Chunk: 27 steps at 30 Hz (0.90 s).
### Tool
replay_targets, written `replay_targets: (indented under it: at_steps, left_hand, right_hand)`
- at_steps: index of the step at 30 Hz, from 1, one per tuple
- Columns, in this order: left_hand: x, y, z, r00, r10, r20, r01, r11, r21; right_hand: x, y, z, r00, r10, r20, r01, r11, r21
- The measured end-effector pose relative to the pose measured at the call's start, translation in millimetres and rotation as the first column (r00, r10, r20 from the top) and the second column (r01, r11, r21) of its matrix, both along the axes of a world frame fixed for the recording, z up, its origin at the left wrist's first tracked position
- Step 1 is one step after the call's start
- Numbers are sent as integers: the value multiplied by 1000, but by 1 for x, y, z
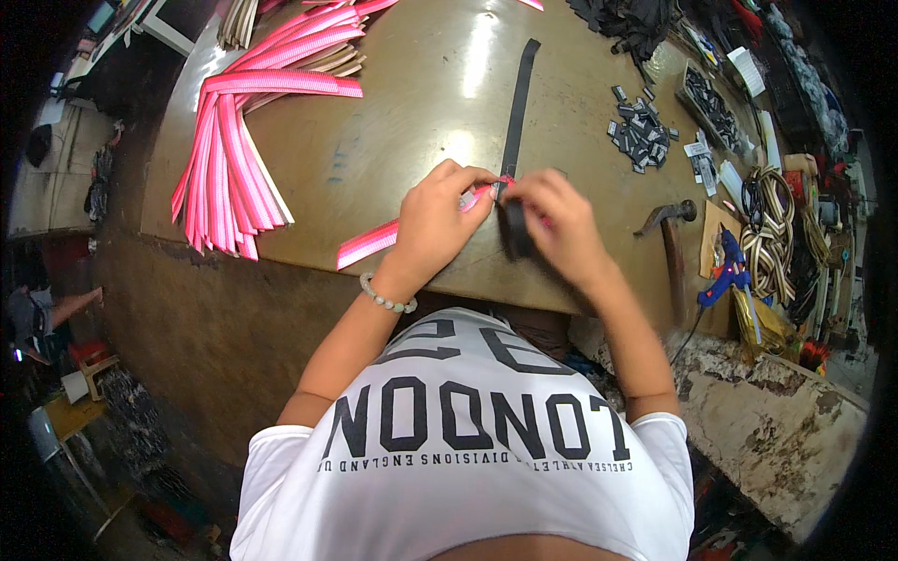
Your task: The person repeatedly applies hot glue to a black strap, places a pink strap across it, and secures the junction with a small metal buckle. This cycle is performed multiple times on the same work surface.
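Observation:
A pink webbing strap [368, 245] with pale stripes runs under my left hand [435, 217], which pinches it near its upper end. A black strap [521, 103] stretches away up the table from where my fingertips meet. More of this dark strap hangs in a loop below the fingertips, blurred. My right hand [559, 222] is closed, thumb and fingers pinching the black strap where it crosses the pink one. A small dark piece shows between the two hands, too small to tell. A beaded bracelet [385, 297] circles my left wrist.
Bundled pink straps [224, 159] lie at the far left. On the right are a pile of small black buckles [641, 131], a box of more buckles [709, 105], a hammer [671, 243], a blue glue gun [728, 271] and coiled striped cord [772, 234]. The table's near edge curves before me.

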State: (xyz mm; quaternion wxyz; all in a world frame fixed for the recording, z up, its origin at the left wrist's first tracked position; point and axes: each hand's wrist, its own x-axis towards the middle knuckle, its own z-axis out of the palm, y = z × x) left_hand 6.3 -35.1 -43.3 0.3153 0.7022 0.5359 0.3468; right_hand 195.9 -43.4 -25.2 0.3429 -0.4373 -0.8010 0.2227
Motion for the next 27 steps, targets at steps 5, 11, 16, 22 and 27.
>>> replay_targets:
  at_steps: [5, 11, 16, 22, 27]
  left_hand:
    - [0, 0, -2, 1000, 6, -2, -6, 1000, -8]
    - [1, -1, -2, 1000, 13, 5, -13, 1000, 3]
    - [2, -1, -2, 1000, 8, -14, -8, 1000, 21]
    - [10, -6, 0, 983, 24, -182, -9, 997, 82]
    - [11, -9, 2, 963, -14, -270, 48, 992, 119]
  right_hand:
    - [8, 37, -12, 947, -114, -299, -63, 850, -523]
    - [5, 41, -21, 981, -119, -151, 42, 899, -435]
    - [4, 39, -25, 973, -179, -144, 110, 914, -391]
    - [4, 54, -17, 982, -188, 18, 165, 805, -571]
    - [11, 57, 9, 878, -453, 158, 474, 869, -142]
